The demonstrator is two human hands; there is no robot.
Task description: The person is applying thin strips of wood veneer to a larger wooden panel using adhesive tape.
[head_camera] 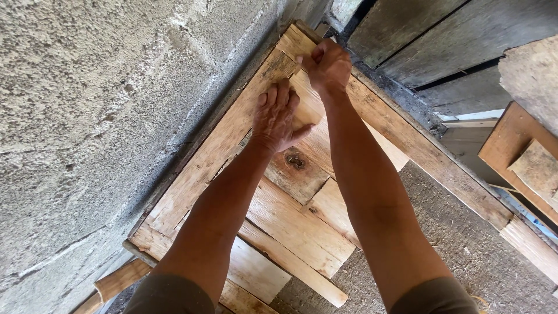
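The rough grey block wall (87,116) fills my left side, and a wooden frame (418,145) of pale boards leans or lies right against it, its long rails running away from me toward the far corner. Inside the frame, short planks (290,227) overlap one another like shingles, one of them carrying a dark knot (295,161). Beyond the frame stand weathered grey boards (418,35), and brown panels (523,151) sit off to my right over coarse matting (465,244).

My left hand (278,119) lies flat on a small pale board piece (311,110) near the frame's far corner, fingers together and stretched out, thumb spread to the side, pressing it down rather than gripping it. My right hand (328,65) is curled into a closed fist just past it, at the corner where the rails meet; I cannot tell whether anything is inside the fist.

To do this well, I judge the flat palm should hold the piece snug against the rail beside it so it does not slide, with my fingertips kept clear of wherever the fist is working, and the piece's edge lined up with its neighbours.
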